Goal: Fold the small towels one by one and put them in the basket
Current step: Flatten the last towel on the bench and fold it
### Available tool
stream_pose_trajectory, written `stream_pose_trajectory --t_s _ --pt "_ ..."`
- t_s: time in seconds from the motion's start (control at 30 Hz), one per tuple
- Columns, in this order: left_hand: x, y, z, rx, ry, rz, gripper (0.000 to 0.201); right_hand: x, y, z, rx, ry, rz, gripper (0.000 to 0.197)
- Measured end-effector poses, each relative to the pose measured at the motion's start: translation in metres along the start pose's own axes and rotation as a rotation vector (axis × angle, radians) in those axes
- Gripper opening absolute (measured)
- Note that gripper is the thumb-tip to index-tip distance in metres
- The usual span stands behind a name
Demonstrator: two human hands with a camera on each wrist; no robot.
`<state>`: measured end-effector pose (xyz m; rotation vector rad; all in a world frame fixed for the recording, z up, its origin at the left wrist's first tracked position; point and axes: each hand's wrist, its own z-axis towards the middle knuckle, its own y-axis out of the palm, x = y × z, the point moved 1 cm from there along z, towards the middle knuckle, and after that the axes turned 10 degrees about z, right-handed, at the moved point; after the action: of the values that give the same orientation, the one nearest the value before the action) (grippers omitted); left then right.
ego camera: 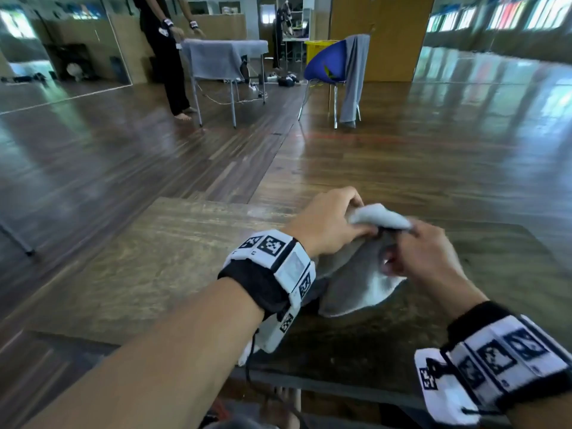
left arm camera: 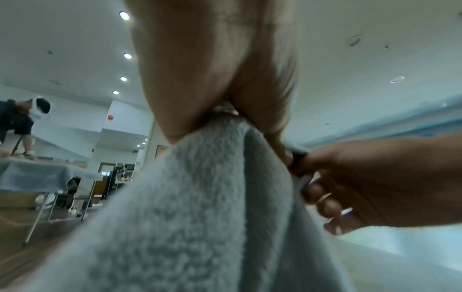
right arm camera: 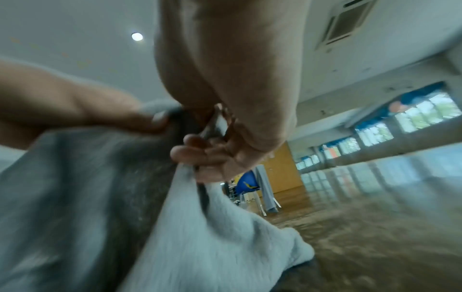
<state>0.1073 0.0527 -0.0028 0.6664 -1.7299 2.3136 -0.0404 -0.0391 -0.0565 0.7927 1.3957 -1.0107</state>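
Note:
A small grey towel (ego camera: 356,283) hangs bunched above the wooden table (ego camera: 161,267), held up by both hands close together. My left hand (ego camera: 334,224) grips its top edge with curled fingers, and in the left wrist view the towel (left arm camera: 200,207) drops from between thumb and fingers. Just to the right, my right hand (ego camera: 421,255) pinches the same top edge. The right wrist view shows the towel (right arm camera: 200,237) pinched under that hand's fingers (right arm camera: 197,154), its lower corner touching the table. No basket is in view.
The table's far edge (ego camera: 216,201) lies just beyond the hands, with wooden floor behind. Farther back stand a blue chair (ego camera: 328,63) draped with grey cloth, and a second table (ego camera: 226,51) covered in grey cloth where another person (ego camera: 164,41) stands.

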Motion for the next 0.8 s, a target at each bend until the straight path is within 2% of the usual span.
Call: stream_pose_trajectory --t_s 0.07,0.1,0.17,0.2,0.27,0.3,0.37,0.4,0.47,0.5,0.57,0.63,0.73,0.8 --pt "0.006 0.007 -0.002 -0.174 -0.04 0.172 0.017 -0.003 -0.029 -0.002 0.156 0.07 0.313 0.04" --pt "0.006 0.012 -0.003 -0.204 -0.097 0.213 0.018 -0.005 -0.041 -0.003 0.204 0.09 0.458 0.041" --pt "0.004 0.023 -0.006 -0.173 -0.25 0.182 0.02 -0.008 -0.064 -0.002 0.281 0.098 0.708 0.037" --pt "0.004 0.03 -0.007 -0.144 -0.305 0.141 0.019 -0.006 -0.075 0.0 0.302 0.082 0.757 0.032" --pt "0.005 0.043 -0.005 -0.107 -0.349 0.035 0.02 -0.003 -0.091 0.002 0.234 0.004 0.604 0.025" --pt "0.008 0.048 -0.004 -0.106 -0.366 -0.018 0.025 0.002 -0.095 0.001 0.159 -0.023 0.413 0.036" --pt "0.016 0.056 -0.002 -0.105 -0.444 -0.182 0.038 0.013 -0.102 -0.004 0.041 -0.033 0.04 0.079" --pt "0.019 0.058 0.0 -0.103 -0.494 -0.284 0.044 0.016 -0.101 -0.009 -0.006 -0.053 -0.092 0.089" --pt "0.03 0.061 0.001 -0.091 -0.556 -0.493 0.051 0.015 -0.097 -0.021 -0.118 -0.09 -0.259 0.084" --pt "0.036 0.062 0.002 -0.084 -0.577 -0.613 0.05 0.013 -0.094 -0.027 -0.194 -0.059 -0.278 0.083" --pt "0.048 0.065 0.002 -0.088 -0.577 -0.844 0.035 0.011 -0.09 -0.041 -0.343 0.039 -0.243 0.098" --pt "0.061 0.069 0.001 -0.118 -0.54 -1.006 0.023 0.015 -0.086 -0.055 -0.412 0.024 -0.227 0.112" --pt "0.073 0.074 0.002 -0.113 -0.495 -1.122 0.034 0.023 -0.085 -0.065 -0.308 -0.056 -0.235 0.108" --pt "0.078 0.075 0.003 -0.101 -0.466 -1.173 0.033 0.024 -0.088 -0.06 -0.226 -0.068 -0.131 0.082"
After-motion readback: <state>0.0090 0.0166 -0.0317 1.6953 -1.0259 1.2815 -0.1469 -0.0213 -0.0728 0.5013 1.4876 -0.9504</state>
